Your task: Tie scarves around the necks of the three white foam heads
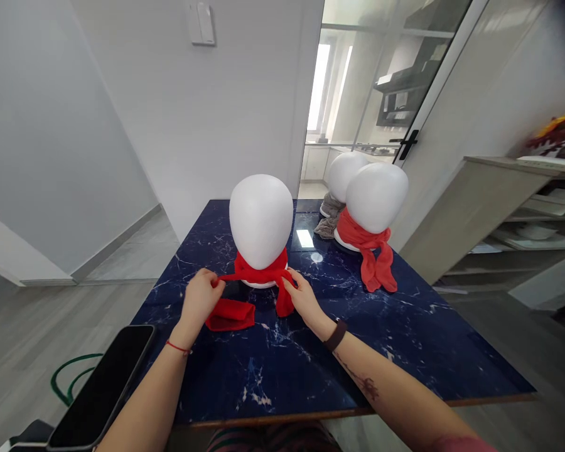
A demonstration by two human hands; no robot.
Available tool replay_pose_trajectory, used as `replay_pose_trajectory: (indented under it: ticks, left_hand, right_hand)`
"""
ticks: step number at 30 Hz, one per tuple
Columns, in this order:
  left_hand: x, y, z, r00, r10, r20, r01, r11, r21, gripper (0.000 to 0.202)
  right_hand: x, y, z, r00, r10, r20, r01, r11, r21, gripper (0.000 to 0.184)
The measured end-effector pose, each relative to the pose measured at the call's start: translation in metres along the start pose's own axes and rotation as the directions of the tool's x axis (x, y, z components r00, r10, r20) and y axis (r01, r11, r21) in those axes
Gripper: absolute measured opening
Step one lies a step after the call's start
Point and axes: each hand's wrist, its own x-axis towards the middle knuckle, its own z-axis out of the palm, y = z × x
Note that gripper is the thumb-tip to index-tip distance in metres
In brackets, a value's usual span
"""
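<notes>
A white foam mannequin head (260,220) stands on the dark blue marble table (311,370), with a red scarf (258,276) wrapped round its neck. My left hand (200,300) is closed, pinching one scarf end pulled out to the left; that end's folded tail (230,315) lies on the table below it. My right hand (302,296) is closed, pinching the other end, which hangs down beside its fingers in front of the head's base.
Two more white heads stand at the back right: one (375,198) with a tied red scarf (374,257), one (346,172) behind it with a grey scarf (328,216). A black phone (106,386) lies at the table's near left corner. Shelves (522,213) stand to the right.
</notes>
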Motion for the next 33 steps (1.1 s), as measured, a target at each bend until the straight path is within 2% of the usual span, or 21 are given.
replay_pose_trajectory:
  ticks: [1,2,4,5,6,8,9,10,13,14,16,18,21,24,25,26,28,30,33]
  left_hand:
    - [-0.002,0.004,0.002,0.988,0.099,0.119,-0.084,0.989,-0.123,0.028]
    - [-0.004,0.01,0.004,0.949,0.211,0.235,-0.149,0.955,-0.257,0.029]
    - [-0.012,0.025,0.008,0.833,0.394,0.388,-0.189,0.862,-0.47,0.033]
    - [-0.016,0.032,0.009,0.789,0.447,0.421,-0.185,0.826,-0.532,0.034]
    - [-0.02,0.037,0.011,0.763,0.48,0.433,-0.18,0.801,-0.57,0.035]
    - [-0.025,0.044,0.013,0.745,0.512,0.428,-0.179,0.771,-0.611,0.035]
    - [-0.026,0.044,0.014,0.754,0.503,0.422,-0.168,0.769,-0.617,0.036]
    - [-0.025,0.042,0.015,0.787,0.463,0.408,-0.143,0.78,-0.609,0.038]
    - [-0.019,0.03,0.018,0.95,0.168,0.263,0.007,0.832,-0.555,0.047]
    - [-0.016,0.025,0.019,0.978,0.061,0.2,0.062,0.828,-0.557,0.048]
    - [-0.012,0.019,0.023,0.985,-0.072,0.158,0.154,0.784,-0.602,0.045]
    - [-0.011,0.019,0.027,0.972,-0.099,0.213,0.218,0.72,-0.659,0.042]
    - [-0.014,0.024,0.035,0.961,-0.056,0.269,0.24,0.652,-0.72,0.032]
    - [-0.016,0.025,0.041,0.98,-0.05,0.194,0.187,0.573,-0.797,0.023]
    - [-0.016,0.023,0.043,0.986,-0.066,0.151,0.162,0.567,-0.807,0.021]
    - [-0.015,0.021,0.044,0.991,-0.085,0.107,0.137,0.587,-0.798,0.019]
    - [-0.013,0.015,0.045,0.991,-0.124,0.046,0.119,0.677,-0.726,0.018]
    - [-0.012,0.012,0.046,0.986,-0.163,0.031,0.143,0.744,-0.653,0.021]
    - [-0.014,0.014,0.045,0.976,-0.196,0.093,0.208,0.722,-0.66,0.032]
  right_hand:
    - [-0.001,0.0,0.0,1.0,-0.002,0.002,0.002,1.0,0.0,0.03]
    - [-0.002,-0.002,0.001,1.0,-0.005,0.014,0.005,1.0,-0.006,0.028]
    - [-0.006,-0.005,0.002,0.998,0.0,0.059,0.002,0.999,-0.034,0.02]
    - [-0.009,-0.008,0.002,0.996,0.011,0.087,-0.007,0.999,-0.052,0.015]
    - [-0.011,-0.011,0.003,0.993,0.028,0.115,-0.02,0.997,-0.069,0.011]
    - [-0.016,-0.017,0.004,0.987,0.062,0.15,-0.049,0.995,-0.09,0.011]
    - [-0.018,-0.019,0.005,0.984,0.074,0.163,-0.059,0.994,-0.092,0.015]
    - [-0.019,-0.022,0.005,0.981,0.081,0.176,-0.065,0.994,-0.092,0.019]
    - [-0.021,-0.025,0.005,0.981,0.091,0.173,-0.076,0.993,-0.09,0.026]
    - [-0.021,-0.026,0.005,0.983,0.099,0.152,-0.086,0.992,-0.09,0.028]
    - [-0.023,-0.026,0.005,0.979,0.138,0.148,-0.127,0.988,-0.084,0.03]
    - [-0.027,-0.029,0.005,0.953,0.19,0.234,-0.188,0.982,-0.03,0.028]
    - [-0.036,-0.037,0.007,0.855,0.238,0.461,-0.316,0.943,0.1,0.028]
    - [-0.04,-0.043,0.007,0.747,0.248,0.617,-0.401,0.908,0.12,0.03]
    - [-0.04,-0.042,0.007,0.735,0.244,0.632,-0.39,0.915,0.101,0.029]
    - [-0.038,-0.04,0.006,0.748,0.234,0.621,-0.354,0.932,0.074,0.028]
    - [-0.033,-0.033,0.003,0.827,0.214,0.52,-0.243,0.97,-0.012,0.027]
    - [-0.026,-0.025,0.0,0.904,0.199,0.378,-0.176,0.98,-0.094,0.027]
    - [-0.022,-0.017,0.0,0.962,0.169,0.216,-0.137,0.979,-0.152,0.025]
